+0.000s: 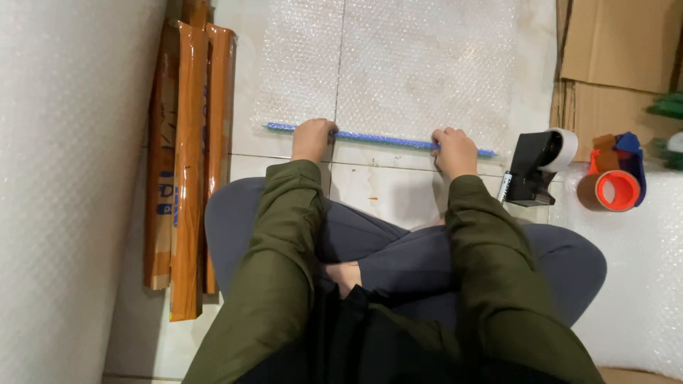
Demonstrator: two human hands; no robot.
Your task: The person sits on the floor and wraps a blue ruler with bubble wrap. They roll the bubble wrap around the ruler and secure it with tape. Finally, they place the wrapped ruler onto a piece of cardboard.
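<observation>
Seated person on tiled floor [398, 192]: left hand [311, 140] and right hand [454, 151], fingers clenched on thin blue rod [380, 138] at near edge of bubble wrap sheet [398, 64]; wrapping barely begun, tape dispenser [537, 167] untouched

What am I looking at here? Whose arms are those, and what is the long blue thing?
There is no machine here, just a person sitting cross-legged on a tiled floor. The camera sits on their head and looks down, so you see their own arms in green sleeves. The left hand and the right hand both press on a long thin blue rod lying at the near edge of a sheet of bubble wrap. To the right stand a black tape dispenser and an orange tape roll. To the left lie long packages in orange-brown wrapping. Flat cardboard leans at the top right.
</observation>
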